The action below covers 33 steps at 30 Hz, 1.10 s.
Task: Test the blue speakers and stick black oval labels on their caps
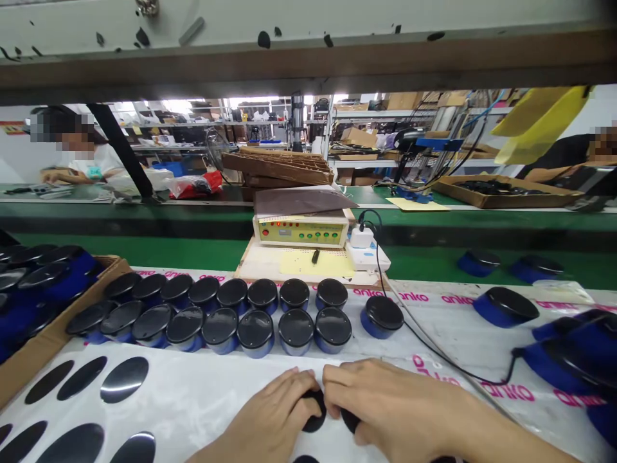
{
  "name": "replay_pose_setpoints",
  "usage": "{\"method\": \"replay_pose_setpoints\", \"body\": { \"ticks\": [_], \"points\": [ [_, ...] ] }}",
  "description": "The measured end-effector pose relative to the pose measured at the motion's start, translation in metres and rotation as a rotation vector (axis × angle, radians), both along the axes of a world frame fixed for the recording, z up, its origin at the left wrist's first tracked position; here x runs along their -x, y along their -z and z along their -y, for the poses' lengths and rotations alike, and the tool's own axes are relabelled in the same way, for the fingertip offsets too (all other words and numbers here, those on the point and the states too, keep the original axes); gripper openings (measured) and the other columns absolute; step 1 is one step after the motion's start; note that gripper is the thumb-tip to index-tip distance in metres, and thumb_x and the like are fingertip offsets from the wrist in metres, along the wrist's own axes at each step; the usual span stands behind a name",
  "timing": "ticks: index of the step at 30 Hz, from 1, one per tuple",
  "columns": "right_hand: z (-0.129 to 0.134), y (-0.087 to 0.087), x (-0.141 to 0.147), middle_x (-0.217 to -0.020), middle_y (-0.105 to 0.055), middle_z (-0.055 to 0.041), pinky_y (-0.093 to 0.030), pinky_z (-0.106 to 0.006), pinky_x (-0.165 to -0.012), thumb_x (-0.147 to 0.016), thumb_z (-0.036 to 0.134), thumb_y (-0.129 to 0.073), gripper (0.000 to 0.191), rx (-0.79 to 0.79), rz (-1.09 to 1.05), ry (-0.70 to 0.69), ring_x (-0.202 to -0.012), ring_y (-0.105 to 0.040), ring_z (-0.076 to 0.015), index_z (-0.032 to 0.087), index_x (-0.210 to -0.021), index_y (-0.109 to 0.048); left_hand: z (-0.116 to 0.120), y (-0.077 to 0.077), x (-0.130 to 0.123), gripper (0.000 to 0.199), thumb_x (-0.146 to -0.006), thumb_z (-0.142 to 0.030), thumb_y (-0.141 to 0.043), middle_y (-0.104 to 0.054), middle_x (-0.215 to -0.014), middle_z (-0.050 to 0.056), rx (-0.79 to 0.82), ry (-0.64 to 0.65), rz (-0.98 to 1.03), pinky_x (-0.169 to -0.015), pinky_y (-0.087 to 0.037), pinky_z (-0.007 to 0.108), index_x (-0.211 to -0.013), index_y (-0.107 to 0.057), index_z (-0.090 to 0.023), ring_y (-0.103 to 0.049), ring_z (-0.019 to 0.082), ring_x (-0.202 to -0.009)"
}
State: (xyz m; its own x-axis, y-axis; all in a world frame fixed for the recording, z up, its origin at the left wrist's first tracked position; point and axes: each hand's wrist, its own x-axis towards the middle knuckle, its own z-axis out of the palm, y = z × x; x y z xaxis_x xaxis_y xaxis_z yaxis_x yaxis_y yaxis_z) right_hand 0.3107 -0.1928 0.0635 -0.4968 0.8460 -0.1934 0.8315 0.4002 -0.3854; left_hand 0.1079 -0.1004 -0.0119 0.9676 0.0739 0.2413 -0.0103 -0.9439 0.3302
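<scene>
Black disc (315,421), at six o'clock in the view, is touched by the bent fingers of the left hand (277,415) on a white sheet (193,392). A second disc (349,421), just beside it towards five o'clock, is partly covered by the right hand (390,402), whose fingers are curled downward. Whether either disc is clamped between fingers and thumb cannot be told. More black ovals (124,379) are spread over the sheet towards eight o'clock. Beyond the hands, two rows of blue tubs (255,333) with black tops are lined up, and a lone tub (382,316) is set at about four o'clock. At the centre, a control box (301,231) is partly covered by a dark board (299,200).
</scene>
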Motion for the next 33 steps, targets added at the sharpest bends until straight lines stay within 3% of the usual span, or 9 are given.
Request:
{"method": "replay_pose_setpoints", "body": {
  "ticks": [4, 6, 10, 13, 15, 17, 20, 27, 33],
  "points": [
    [0.015, -0.008, 0.0, -0.086, -0.059, -0.0014, -0.039, -0.03, -0.062, -0.069, 0.004, -0.058, 0.022, -0.14, 0.117, -0.026, -0.073, -0.055, -0.0184, 0.02, -0.084, -0.054, -0.003, 0.002, 0.001, 0.019, -0.093, -0.024, -0.042, -0.058, -0.122, 0.008, -0.028, 0.007, 0.018, -0.109, -0.032, 0.032, -0.109, -0.049, -0.02, -0.051, 0.018, -0.12],
    [0.027, -0.015, -0.009, -0.086, -0.059, -0.0023, -0.039, -0.03, -0.063, -0.069, 0.001, -0.053, 0.023, -0.184, 0.126, 0.057, -0.073, -0.054, -0.019, 0.021, -0.081, -0.054, -0.004, 0.0, 0.002, 0.019, -0.093, -0.029, -0.043, -0.06, -0.118, 0.009, -0.057, 0.008, 0.042, -0.107, -0.035, 0.034, -0.108, -0.05, -0.019, -0.053, 0.019, -0.117],
    [0.038, -0.028, -0.037, -0.075, -0.057, -0.0005, -0.042, -0.025, -0.056, -0.087, 0.02, -0.047, 0.013, -0.191, -0.26, 0.557, -0.064, -0.053, -0.0145, 0.022, -0.075, -0.052, -0.005, -0.023, -0.008, 0.028, -0.087, -0.041, -0.053, -0.064, -0.104, 0.007, -0.024, -0.004, 0.125, -0.091, -0.049, 0.03, -0.104, -0.051, -0.018, -0.06, 0.02, -0.1],
    [0.027, -0.022, -0.04, -0.062, -0.052, 0.002, -0.039, -0.023, -0.045, -0.081, 0.046, -0.058, 0.025, -0.242, -0.704, 0.996, -0.052, -0.049, -0.0126, 0.022, -0.077, -0.053, -0.011, -0.044, -0.034, 0.038, -0.081, -0.035, -0.064, -0.063, -0.106, 0.008, -0.007, -0.201, 0.165, -0.086, -0.05, 0.036, -0.11, -0.049, -0.017, -0.058, 0.023, -0.1],
    [0.013, -0.01, -0.031, -0.061, -0.053, 0.0027, -0.038, -0.023, -0.043, -0.072, 0.051, -0.067, 0.034, -0.242, -0.946, 1.15, -0.046, -0.047, -0.0113, 0.021, -0.084, -0.055, -0.018, -0.048, -0.056, 0.057, -0.074, -0.04, -0.07, -0.062, -0.112, 0.013, -0.054, -0.337, 0.161, -0.089, -0.048, 0.045, -0.118, -0.046, -0.013, -0.056, 0.029, -0.106],
    [0.003, 0.005, -0.02, -0.061, -0.056, 0.0024, -0.039, -0.025, -0.044, -0.066, 0.052, -0.072, 0.042, -0.209, -1.08, 1.205, -0.044, -0.048, -0.011, 0.02, -0.088, -0.056, -0.025, -0.043, -0.073, 0.073, -0.067, -0.048, -0.074, -0.062, -0.112, 0.017, -0.112, -0.394, 0.147, -0.092, -0.046, 0.049, -0.121, -0.045, -0.009, -0.055, 0.033, -0.108],
    [-0.001, 0.022, -0.011, -0.052, -0.051, 0.0035, -0.038, -0.024, -0.047, -0.067, 0.056, -0.07, 0.042, -0.141, -1.119, 1.258, -0.045, -0.045, -0.0105, 0.018, -0.078, -0.057, -0.032, -0.03, -0.082, 0.071, -0.065, -0.049, -0.075, -0.066, -0.107, 0.014, -0.155, -0.386, 0.153, -0.096, -0.042, 0.05, -0.119, -0.049, -0.011, -0.057, 0.031, -0.108],
    [0.011, 0.042, -0.012, -0.05, -0.038, 0.0069, -0.03, -0.02, -0.047, -0.08, 0.057, -0.058, 0.035, -0.137, -1.075, 1.342, -0.049, -0.033, -0.0086, 0.022, -0.085, -0.057, -0.029, -0.023, -0.076, 0.073, -0.071, -0.038, -0.074, -0.069, -0.108, 0.001, -0.004, -0.329, 0.3, -0.104, -0.033, 0.039, -0.129, -0.036, -0.017, -0.063, 0.019, -0.101],
    [0.008, 0.046, -0.006, -0.104, -0.048, -0.003, -0.043, -0.02, -0.072, -0.077, 0.051, -0.063, 0.032, -0.359, -1.07, 1.275, -0.089, -0.052, -0.0147, 0.02, -0.072, -0.06, -0.032, -0.02, -0.077, 0.075, -0.071, -0.035, -0.074, -0.068, -0.112, 0.002, -0.012, -0.308, 0.284, -0.103, -0.031, 0.037, -0.131, -0.034, -0.019, -0.062, 0.019, -0.103]
  ]
}}
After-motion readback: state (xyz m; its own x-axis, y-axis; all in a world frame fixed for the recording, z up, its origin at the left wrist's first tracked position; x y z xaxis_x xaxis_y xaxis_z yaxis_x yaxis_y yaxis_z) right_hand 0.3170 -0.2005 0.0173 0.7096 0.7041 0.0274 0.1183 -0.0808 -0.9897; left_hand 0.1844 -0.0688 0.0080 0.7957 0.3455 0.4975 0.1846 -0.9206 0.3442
